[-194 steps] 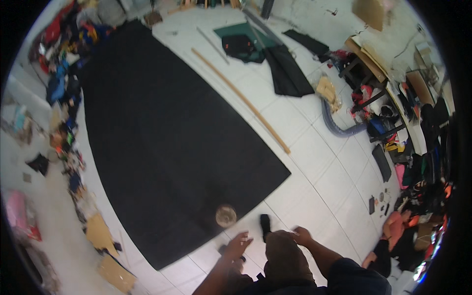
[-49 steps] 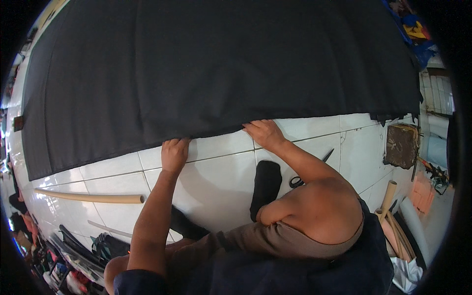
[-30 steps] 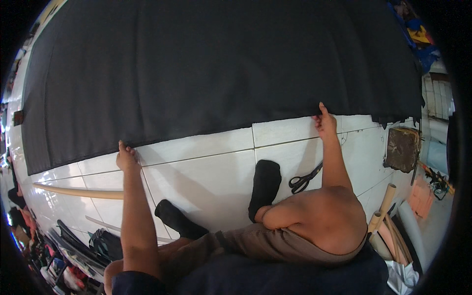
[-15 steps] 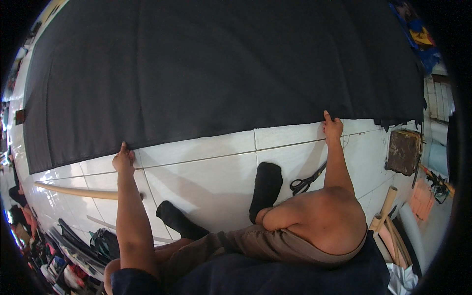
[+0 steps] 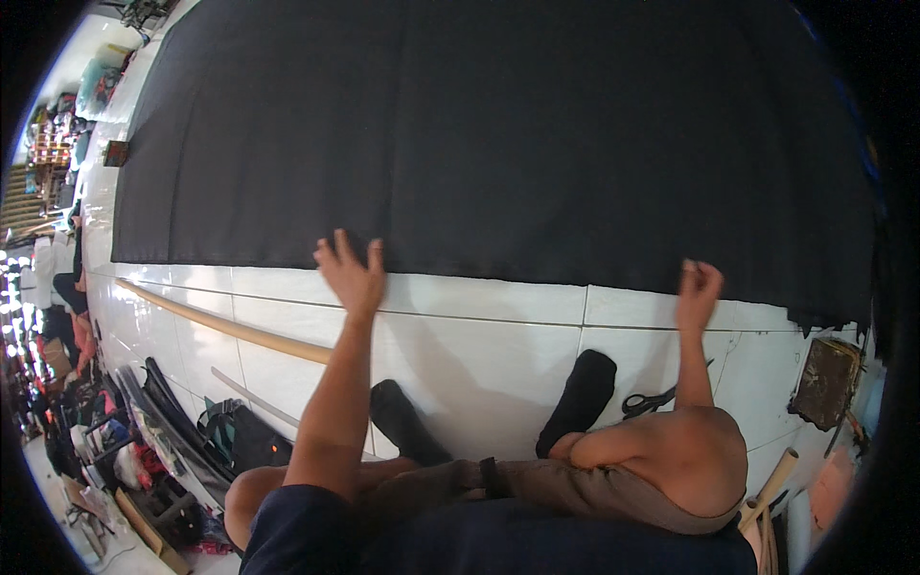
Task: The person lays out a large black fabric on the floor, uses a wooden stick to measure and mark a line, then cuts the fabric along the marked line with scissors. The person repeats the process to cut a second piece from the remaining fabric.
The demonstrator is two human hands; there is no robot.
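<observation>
A large black fabric (image 5: 498, 134) lies spread over the white tiled floor (image 5: 479, 335), its near hem running across the middle of the view. My left hand (image 5: 350, 273) rests flat on that hem with the fingers spread and holds nothing. Further right, my right hand (image 5: 698, 287) is curled at the same hem, the fingertips pinching the cloth edge. I sit on the floor with my knees bent, and my feet in black socks (image 5: 583, 398) point toward the fabric.
A long wooden stick (image 5: 220, 326) lies on the tiles to my left. Black-handled scissors (image 5: 647, 401) lie beside my right leg. A brown square pad (image 5: 824, 383) sits at the right. Bags and clutter (image 5: 230, 436) crowd the lower left.
My left hand has slid right along the hem and now lies flat with spread fingers. My right hand has shifted a little to the right and lower along the hem.
</observation>
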